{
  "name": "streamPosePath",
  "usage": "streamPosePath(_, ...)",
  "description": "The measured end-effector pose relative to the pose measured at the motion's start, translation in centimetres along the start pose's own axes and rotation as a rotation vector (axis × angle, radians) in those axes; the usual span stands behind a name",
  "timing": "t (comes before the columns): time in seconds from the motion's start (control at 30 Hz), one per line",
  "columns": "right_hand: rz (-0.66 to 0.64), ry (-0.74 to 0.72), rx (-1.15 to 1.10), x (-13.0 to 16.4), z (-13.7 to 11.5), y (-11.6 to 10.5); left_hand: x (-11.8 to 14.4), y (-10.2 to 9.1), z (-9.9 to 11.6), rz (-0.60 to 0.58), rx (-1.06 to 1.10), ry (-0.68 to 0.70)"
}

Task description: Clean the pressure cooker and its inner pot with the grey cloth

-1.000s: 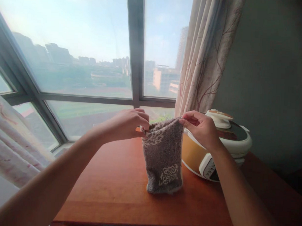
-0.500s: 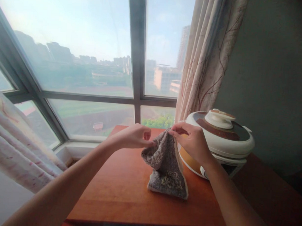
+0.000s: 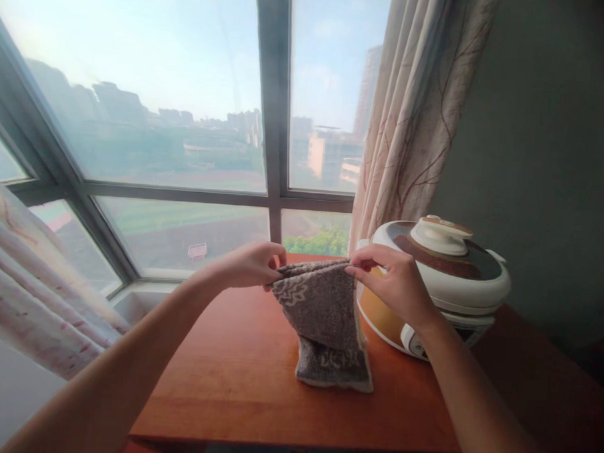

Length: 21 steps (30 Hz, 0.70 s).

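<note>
Up above the reddish-brown wooden table [image 3: 235, 377], both hands hold a grey-brown terry towel with a pale woven floral pattern [image 3: 323, 314] by its upper edge. The left hand [image 3: 253, 264] is pinched shut on the towel's left upper corner, thumb and fingers together on the cloth; the right hand [image 3: 394, 280] is pinched shut on the right upper corner in the same way. Between them the top edge runs nearly level and looks doubled, with two layers showing. The towel hangs down from the hands and its lower part lies folded on the table, toward the far right of the tabletop, its pale-trimmed bottom edge flat on the wood.

Just beside the towel, to its right, stands a round rice cooker with a white lid, a brown top panel and an orange body [image 3: 439, 286], near the table's far right corner; the right hand is right in front of its side, and whether the towel touches it cannot be told. Behind the table are a large window with a dark metal frame [image 3: 271, 118] and cream curtains with a reddish branch pattern [image 3: 412, 111].

As a judgement: only fingertip pinches hold the cloth, so one layer could slip out and the fold fall askew. A wide move of the right hand could knock the cooker, and the hanging layers could drag the resting part out of line.
</note>
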State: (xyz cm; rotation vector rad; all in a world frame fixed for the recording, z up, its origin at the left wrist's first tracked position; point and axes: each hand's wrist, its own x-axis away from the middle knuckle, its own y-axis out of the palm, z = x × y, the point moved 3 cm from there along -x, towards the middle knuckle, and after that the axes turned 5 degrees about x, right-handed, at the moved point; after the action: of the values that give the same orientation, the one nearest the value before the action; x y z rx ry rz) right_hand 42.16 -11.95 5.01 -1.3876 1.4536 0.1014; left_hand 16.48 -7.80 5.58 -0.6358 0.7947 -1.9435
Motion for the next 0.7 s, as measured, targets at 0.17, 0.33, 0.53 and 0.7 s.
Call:
streamPosePath(0.17, 0.067, 0.036, 0.005, -1.0, 0.3, -1.6, 0.3, -3.0, 3.2, 0.046, -0.034, 0.152)
streamPosePath(0.33, 0.180, 0.067, -0.131, -1.5, -1.4, -3.7, 2.4, -5.2, 6.6, -0.014, 0.005, 0.339)
streamPosePath(0.53, 0.262, 0.020, -0.260, -1.7, -6.0, -6.9, 5.2, -7.3, 8.8, 0.018, -0.081, 0.463)
streamPosePath(0.7, 0.334, 0.017, -0.233, -3.4, -6.0, -8.1, 5.0, -8.5, 10.5, 0.105, -0.167, 0.514)
